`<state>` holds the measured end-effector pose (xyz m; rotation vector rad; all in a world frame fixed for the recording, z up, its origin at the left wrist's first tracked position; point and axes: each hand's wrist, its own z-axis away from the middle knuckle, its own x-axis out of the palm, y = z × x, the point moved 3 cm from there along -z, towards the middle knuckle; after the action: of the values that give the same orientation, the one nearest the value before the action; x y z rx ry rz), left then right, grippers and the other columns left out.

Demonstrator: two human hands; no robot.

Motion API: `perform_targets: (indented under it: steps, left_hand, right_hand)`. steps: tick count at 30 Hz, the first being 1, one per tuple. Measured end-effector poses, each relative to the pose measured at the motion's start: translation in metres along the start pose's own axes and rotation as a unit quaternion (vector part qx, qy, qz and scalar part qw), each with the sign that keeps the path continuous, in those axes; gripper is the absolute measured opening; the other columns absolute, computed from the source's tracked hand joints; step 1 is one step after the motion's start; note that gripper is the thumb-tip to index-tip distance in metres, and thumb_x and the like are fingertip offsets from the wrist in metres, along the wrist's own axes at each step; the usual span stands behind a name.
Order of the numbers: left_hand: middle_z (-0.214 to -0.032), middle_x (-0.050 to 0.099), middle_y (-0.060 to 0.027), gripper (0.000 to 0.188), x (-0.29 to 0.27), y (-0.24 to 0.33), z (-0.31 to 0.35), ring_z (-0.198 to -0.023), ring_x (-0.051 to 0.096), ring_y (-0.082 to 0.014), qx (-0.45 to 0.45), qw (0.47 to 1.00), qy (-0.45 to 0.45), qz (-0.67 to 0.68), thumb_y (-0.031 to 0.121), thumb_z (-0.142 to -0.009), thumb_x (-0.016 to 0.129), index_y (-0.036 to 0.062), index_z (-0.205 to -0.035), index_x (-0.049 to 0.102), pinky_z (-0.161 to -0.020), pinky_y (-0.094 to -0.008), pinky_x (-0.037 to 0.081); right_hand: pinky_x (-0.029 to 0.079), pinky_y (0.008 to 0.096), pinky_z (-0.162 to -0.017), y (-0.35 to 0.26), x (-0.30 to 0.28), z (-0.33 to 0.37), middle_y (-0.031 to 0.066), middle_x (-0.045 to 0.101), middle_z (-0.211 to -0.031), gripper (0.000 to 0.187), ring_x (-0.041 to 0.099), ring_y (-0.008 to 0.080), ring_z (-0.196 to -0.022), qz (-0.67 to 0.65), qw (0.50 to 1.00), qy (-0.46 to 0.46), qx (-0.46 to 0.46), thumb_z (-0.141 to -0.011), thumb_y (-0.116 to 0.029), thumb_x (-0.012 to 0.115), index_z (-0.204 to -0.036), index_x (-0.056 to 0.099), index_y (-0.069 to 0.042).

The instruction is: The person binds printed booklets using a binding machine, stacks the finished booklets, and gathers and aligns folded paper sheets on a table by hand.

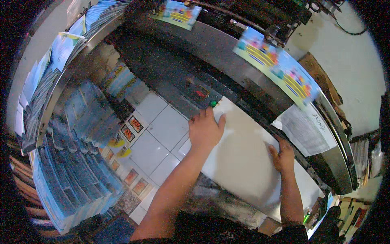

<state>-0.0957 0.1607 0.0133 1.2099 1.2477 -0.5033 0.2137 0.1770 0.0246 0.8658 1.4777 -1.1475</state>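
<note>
My left hand point(206, 128) is at the upper left corner of a white panel point(239, 150), thumb apart and its other fingers pointing away from me. Its index fingertip is right by a small green button point(213, 103) on the machine's dark front; whether it touches the button I cannot tell. My right hand point(283, 154) is over the panel's far edge, with its fingers loosely bent and the thumb apart. Neither hand shows anything held. Beyond them, colourful blue and yellow printed sheets point(280, 67) lie along the grey machine top point(260, 83), beside a grey paper with handwriting point(304, 130).
Bundled stacks of blue-edged sheets point(77, 183) stand on the floor at left. More fanned sheets point(71, 46) line a curved metal-edged table above them. White floor tiles point(156, 122) show between. A piece of brown board point(321, 77) leans against the far right wall.
</note>
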Motion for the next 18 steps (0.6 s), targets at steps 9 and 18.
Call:
perform_targets:
  steps: [9, 18]
  left_hand:
    - [-0.105, 0.063, -0.0206, 0.057, -0.011, -0.001, -0.002, -0.098, 0.062, -0.0361, 0.018, 0.997, -0.067, 0.032, 0.050, -0.087, 0.056, 0.0012, -0.117, 0.054, -0.083, -0.0491, 0.048]
    - [-0.112, 0.059, -0.0215, 0.069, 0.036, -0.023, -0.084, -0.108, 0.057, -0.0291, 0.024, 0.941, -0.141, 0.307, 0.058, -0.087, 0.056, -0.0020, -0.120, 0.052, -0.089, -0.0447, 0.045]
  right_hand:
    - [0.046, 0.0462, -0.089, 0.079, -0.006, 0.008, 0.0221, 0.061, -0.114, 0.045, 0.058, 0.0408, -0.104, 0.012, 0.997, -0.037, -0.060, -0.086, -0.029, 0.062, -0.123, 0.057, -0.004]
    - [0.035, 0.0476, -0.104, 0.162, -0.063, 0.053, 0.0159, 0.063, -0.108, 0.032, 0.056, 0.0358, -0.104, 0.247, 0.952, 0.181, -0.013, -0.087, -0.006, 0.053, -0.118, 0.057, -0.003]
